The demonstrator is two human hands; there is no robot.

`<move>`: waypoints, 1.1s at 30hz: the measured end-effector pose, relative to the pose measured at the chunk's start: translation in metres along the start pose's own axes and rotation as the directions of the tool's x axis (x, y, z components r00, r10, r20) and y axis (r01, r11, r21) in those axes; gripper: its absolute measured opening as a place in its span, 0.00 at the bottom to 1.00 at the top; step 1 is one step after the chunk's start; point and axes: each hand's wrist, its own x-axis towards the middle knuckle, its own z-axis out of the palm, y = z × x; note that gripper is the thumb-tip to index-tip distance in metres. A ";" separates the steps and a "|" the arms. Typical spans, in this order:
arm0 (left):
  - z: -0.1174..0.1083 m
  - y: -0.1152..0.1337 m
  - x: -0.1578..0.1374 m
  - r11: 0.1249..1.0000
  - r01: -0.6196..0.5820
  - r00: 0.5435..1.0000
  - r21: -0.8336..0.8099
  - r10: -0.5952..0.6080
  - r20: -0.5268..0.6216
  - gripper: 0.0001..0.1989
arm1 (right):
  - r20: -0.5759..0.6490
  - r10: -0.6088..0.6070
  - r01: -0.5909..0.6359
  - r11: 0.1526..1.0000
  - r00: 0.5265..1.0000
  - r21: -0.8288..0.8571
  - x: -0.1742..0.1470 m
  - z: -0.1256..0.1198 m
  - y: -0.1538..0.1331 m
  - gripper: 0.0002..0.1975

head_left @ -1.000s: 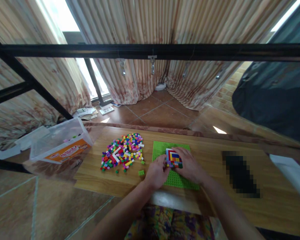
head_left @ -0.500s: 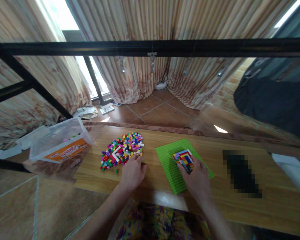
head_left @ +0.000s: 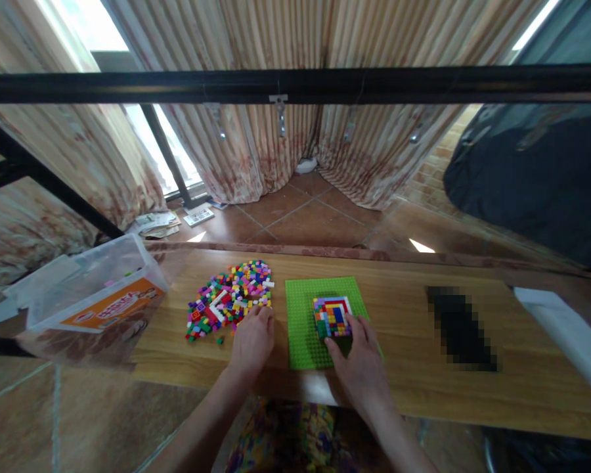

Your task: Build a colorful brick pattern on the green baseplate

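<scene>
On the green baseplate stands a square multicoloured block of stacked toy bricks, with rings of red, white, yellow and blue on top. My right hand grips its near right corner, thumb at the front edge and fingers on the right side. Left of the plate lies a heap of small loose toy bricks in many colours. My left hand is at the heap's near right edge, fingers bent down and together. Whatever its fingertips hold is hidden. One green brick lies apart in front of the heap.
Everything lies on a wooden table. A clear plastic box with an orange label stands beyond its left end. A pixelated dark shape and a white sheet are on the right. A black bar crosses above.
The baseplate with the brick block has turned to sit nearly square to me. My right hand has shifted with it toward its near right corner. The whole view has swung slightly.
</scene>
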 end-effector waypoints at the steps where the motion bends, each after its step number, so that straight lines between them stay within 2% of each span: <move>1: 0.000 -0.001 0.000 1.000 -0.007 1.000 -0.022 0.007 -0.017 0.10 | 0.006 0.007 -0.007 1.000 1.000 0.008 0.000 -0.001 0.000 0.27; 4: 0.000 -0.001 0.000 0.984 -0.082 0.994 -0.156 0.068 -0.090 0.11 | 0.010 0.016 -0.017 0.998 1.000 0.066 0.001 -0.005 0.002 0.25; 7: -0.001 0.004 0.005 0.915 -0.203 0.974 -0.348 0.152 -0.167 0.12 | 0.003 0.036 -0.035 0.985 0.999 0.168 0.006 -0.013 0.010 0.23; 10: 0.000 0.017 0.017 0.849 -0.296 0.950 -0.438 0.215 -0.226 0.12 | -0.040 0.085 -0.074 0.969 0.996 0.234 0.017 -0.022 0.022 0.22; 14: 0.007 0.039 0.039 0.827 -0.365 0.930 -0.428 0.301 -0.211 0.13 | -0.141 0.087 -0.057 0.977 0.986 0.205 0.028 -0.029 0.045 0.20; 19: 0.018 0.054 0.057 0.818 -0.403 0.915 -0.411 0.372 -0.156 0.14 | -0.178 0.114 -0.077 0.976 0.977 0.206 0.027 -0.025 0.066 0.16; 26: 0.014 0.059 0.057 0.835 -0.421 0.906 -0.355 0.405 -0.124 0.14 | -0.177 0.021 0.006 0.989 0.984 0.150 0.025 -0.018 0.067 0.13; 33: 0.015 0.060 0.055 0.818 -0.408 0.913 -0.405 0.377 -0.157 0.10 | -0.194 0.003 0.026 0.989 0.981 0.147 0.025 -0.018 0.068 0.13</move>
